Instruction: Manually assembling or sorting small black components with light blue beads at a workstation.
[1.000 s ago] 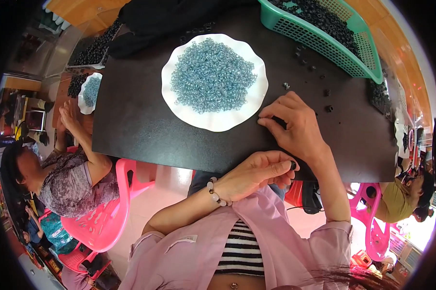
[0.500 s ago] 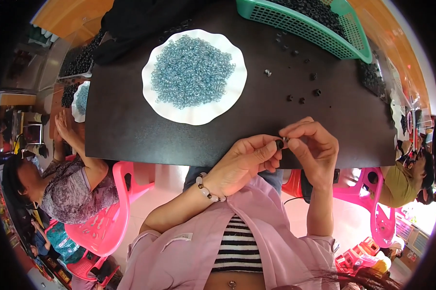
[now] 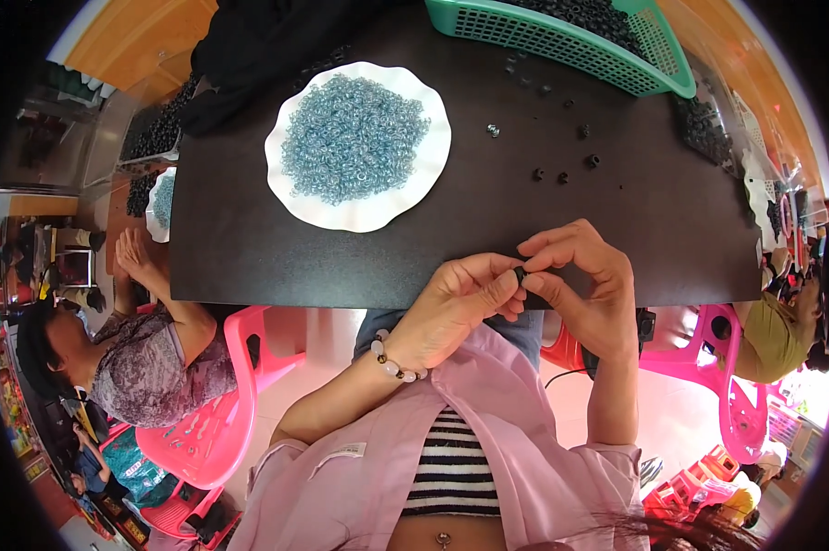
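Observation:
My left hand (image 3: 474,289), with a beaded bracelet (image 3: 393,360) at its wrist, pinches a small black ring-shaped part (image 3: 521,274) between thumb and forefinger. Across from it, my right hand (image 3: 584,285) has thumb and forefinger closed at the other side of that part; whether a second small piece sits in those fingertips is hidden. Both hands are over the front edge of the dark table (image 3: 341,266). Beyond them lie several loose black parts (image 3: 564,177) and a small clear-looking piece (image 3: 493,130).
A white scalloped plate (image 3: 359,218) heaped with clear bluish rings (image 3: 355,138) stands left of centre. At the far right is a green basket (image 3: 561,50) of black parts. Dark cloth (image 3: 249,55) lies far left. People sit on both sides, one on a pink chair (image 3: 240,386).
The fingertips have drawn closer around the black part, covering the silvery bit seen between them before. My view has shifted slightly, so the plate and basket appear a little further left.

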`<state>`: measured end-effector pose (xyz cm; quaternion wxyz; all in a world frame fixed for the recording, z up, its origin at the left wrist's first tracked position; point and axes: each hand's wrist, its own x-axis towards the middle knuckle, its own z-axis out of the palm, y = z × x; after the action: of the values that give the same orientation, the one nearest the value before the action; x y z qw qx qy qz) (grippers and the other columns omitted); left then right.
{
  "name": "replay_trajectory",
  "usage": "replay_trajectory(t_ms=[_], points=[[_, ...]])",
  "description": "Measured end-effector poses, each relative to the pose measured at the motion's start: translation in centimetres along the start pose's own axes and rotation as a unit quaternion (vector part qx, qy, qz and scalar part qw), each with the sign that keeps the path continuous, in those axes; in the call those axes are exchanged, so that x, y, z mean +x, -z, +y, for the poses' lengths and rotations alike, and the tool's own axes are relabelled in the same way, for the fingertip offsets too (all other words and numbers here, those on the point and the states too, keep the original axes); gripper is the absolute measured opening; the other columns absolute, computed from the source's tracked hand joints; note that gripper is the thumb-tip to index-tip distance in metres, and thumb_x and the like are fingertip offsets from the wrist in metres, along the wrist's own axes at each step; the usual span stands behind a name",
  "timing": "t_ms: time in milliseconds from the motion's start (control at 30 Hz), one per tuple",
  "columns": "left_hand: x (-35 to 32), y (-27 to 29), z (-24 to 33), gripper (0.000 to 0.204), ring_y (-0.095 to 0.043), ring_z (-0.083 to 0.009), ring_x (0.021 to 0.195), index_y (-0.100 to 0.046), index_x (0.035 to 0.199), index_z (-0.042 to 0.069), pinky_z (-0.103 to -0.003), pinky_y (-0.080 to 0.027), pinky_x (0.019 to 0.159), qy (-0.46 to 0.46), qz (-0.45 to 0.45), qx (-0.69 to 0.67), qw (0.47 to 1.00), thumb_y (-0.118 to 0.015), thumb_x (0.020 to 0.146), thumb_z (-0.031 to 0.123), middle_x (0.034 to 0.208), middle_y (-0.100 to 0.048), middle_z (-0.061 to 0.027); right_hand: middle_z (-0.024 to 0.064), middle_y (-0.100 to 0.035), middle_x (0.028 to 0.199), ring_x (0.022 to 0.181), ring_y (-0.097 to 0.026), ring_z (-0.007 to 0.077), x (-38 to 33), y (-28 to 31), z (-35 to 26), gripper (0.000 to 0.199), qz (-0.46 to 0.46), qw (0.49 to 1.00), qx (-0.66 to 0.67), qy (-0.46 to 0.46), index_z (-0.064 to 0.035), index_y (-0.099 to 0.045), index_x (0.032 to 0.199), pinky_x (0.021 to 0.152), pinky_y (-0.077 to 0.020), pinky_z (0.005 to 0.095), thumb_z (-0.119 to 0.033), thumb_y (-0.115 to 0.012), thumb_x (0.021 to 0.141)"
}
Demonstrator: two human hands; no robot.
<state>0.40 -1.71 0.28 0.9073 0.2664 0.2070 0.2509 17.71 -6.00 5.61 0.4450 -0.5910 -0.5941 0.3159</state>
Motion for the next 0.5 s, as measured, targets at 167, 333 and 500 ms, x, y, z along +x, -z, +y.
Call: replay_trajectory(t_ms=[167,333,500], points=[[0.0,0.7,0.0,0.023,-0.056,-0.0121,0.084,-0.059,0.112,0.001,-0.026,-0.046,0.079,0.01,-0.026,0.059,0.998,-0.057,0.094,0.015,0.094,-0.063,-0.0029,0.0046,-0.066,0.09,0.081,-0.057,0.0101,0.5,0.8,0.1,0.017,-0.099,0.983,0.097,-0.121,-0.0021,-0.065,0.086,0.076,-0.0437,0.0248,-0.005,-0.076,0.073],[0.0,0.4,0.4,0.024,-0.055,-0.0129,0.082,-0.059,0.11,0.0,-0.028,-0.045,0.078,0.017,-0.025,0.027,0.999,-0.055,0.095,0.018,0.091,-0.061,-0.0028,0.0034,-0.065,0.089,0.08,-0.057,0.0093,1.2,1.4,0.1,0.016,-0.118,0.985,0.064,-0.109,-0.0019,-0.065,0.088,0.075,-0.0443,0.0235,-0.006,-0.074,0.076],[0.4,0.5,0.7,0.026,-0.054,-0.0131,0.081,-0.058,0.11,0.0,-0.028,-0.045,0.076,0.027,-0.028,-0.05,0.998,-0.053,0.096,0.022,0.089,-0.057,-0.003,0.0022,-0.065,0.087,0.076,-0.057,0.0095,2.4,2.7,2.2,0.015,0.001,0.989,0.072,-0.131,-0.0014,-0.066,0.091,0.071,-0.0452,0.0236,-0.005,-0.072,0.078]])
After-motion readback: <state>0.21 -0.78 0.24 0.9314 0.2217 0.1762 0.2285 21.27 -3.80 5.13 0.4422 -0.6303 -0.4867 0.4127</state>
